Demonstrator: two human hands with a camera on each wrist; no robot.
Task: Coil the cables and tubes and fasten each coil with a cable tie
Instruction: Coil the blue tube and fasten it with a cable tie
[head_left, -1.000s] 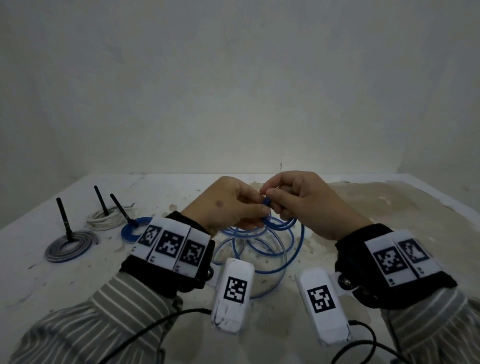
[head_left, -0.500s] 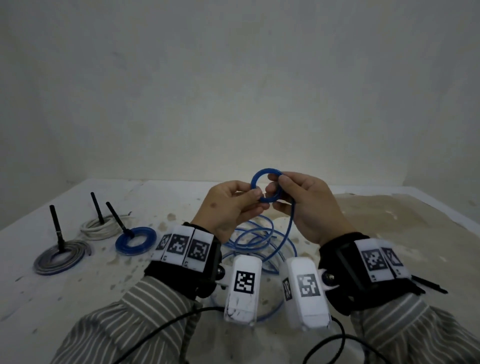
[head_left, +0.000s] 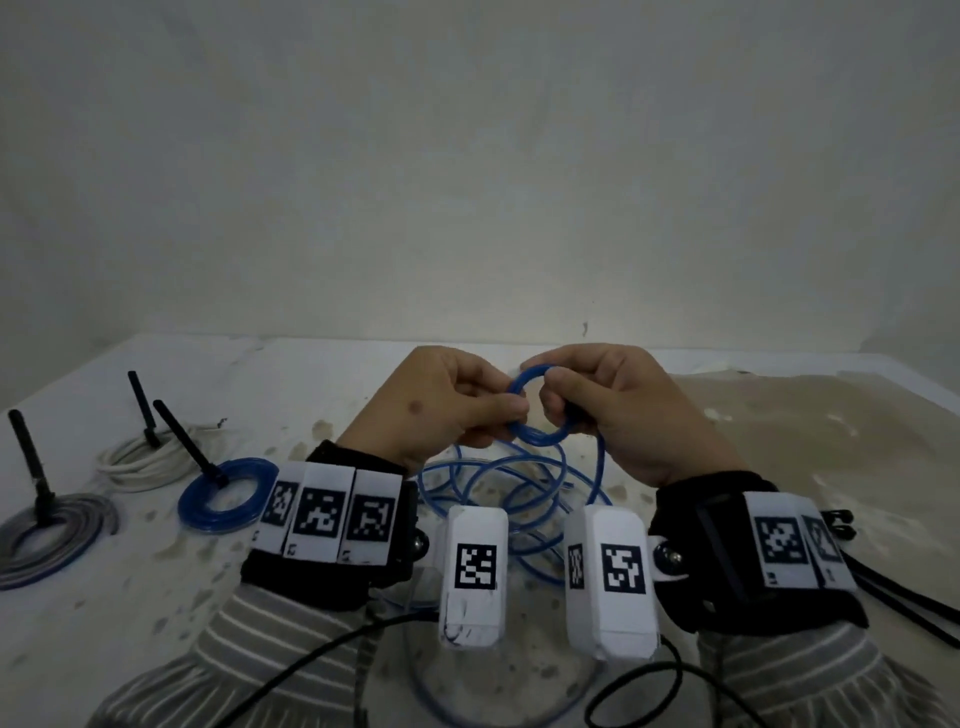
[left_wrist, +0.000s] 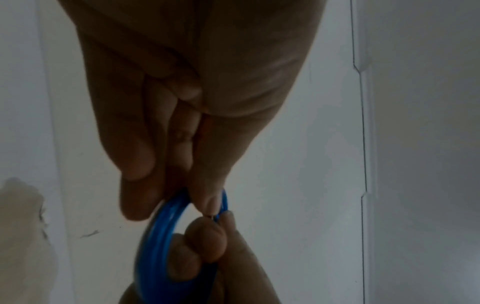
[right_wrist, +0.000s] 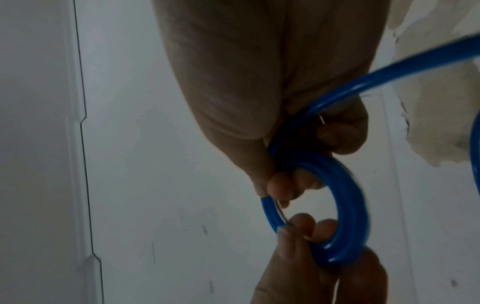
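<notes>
A thin blue tube is wound into a small ring (head_left: 537, 436) held above the table between both hands. My left hand (head_left: 498, 410) pinches the ring's left side with thumb and fingers. My right hand (head_left: 561, 400) grips its right side, fingers curled through it. The ring (left_wrist: 158, 232) shows under the left fingers in the left wrist view. In the right wrist view the ring (right_wrist: 345, 207) runs on into a loose length of tube (right_wrist: 415, 61). The rest of the tube (head_left: 498, 493) lies in slack loops on the table below the hands.
Three tied coils lie at the left: a grey one (head_left: 52, 535), a white one (head_left: 143, 460) and a blue one (head_left: 226, 496), each with a black tie tail (head_left: 182, 436) sticking up. Loose black cable ties (head_left: 909, 603) lie at the right. A white wall stands behind.
Half a second ago the ring was held higher and upright. Both hands have come down and tilted it flatter. A second ago the hands were low, just forming the ring.
</notes>
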